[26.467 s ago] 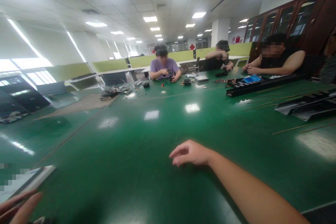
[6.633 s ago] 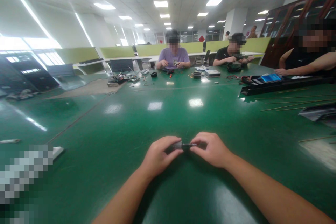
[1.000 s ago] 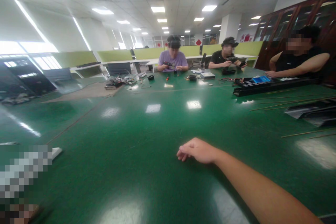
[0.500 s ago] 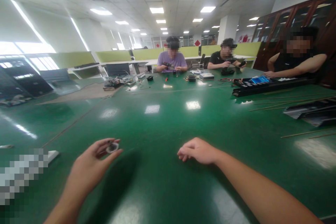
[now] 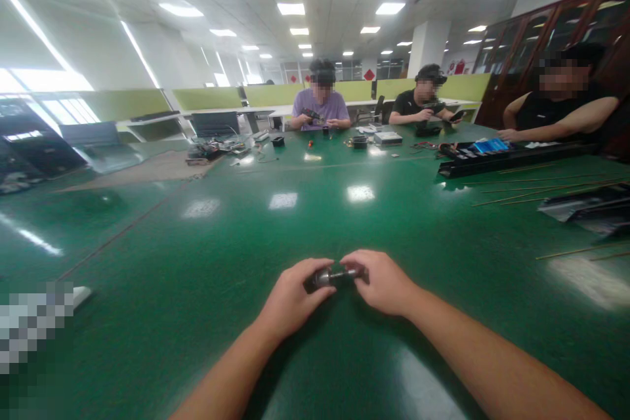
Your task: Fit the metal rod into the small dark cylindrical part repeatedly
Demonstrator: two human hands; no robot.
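Note:
Low over the green table (image 5: 236,236), my hands have come close together. My left hand (image 5: 290,295) is closed round a small cylindrical metal part (image 5: 323,277) with a shiny end; the fingers cover much of it. From the right, the fingertips of my right hand (image 5: 386,282) pinch a thin dark rod-like piece (image 5: 348,273) that points at the metal part. Both pieces lie roughly in one line between the hands. Whether they touch or are joined, I cannot tell.
Across the table sit three people, one holding a dark tool (image 5: 311,116). A long black metal channel (image 5: 472,161) with a blue item lies at the right, near thin rods (image 5: 546,193). Parts and wires (image 5: 211,147) are heaped at the far left; a pixelated object (image 5: 34,325) lies near left.
My left hand has moved right with the metal part, up to my right hand. My right hand has turned and opened its pinch to show the thin dark piece. The view shifted slightly.

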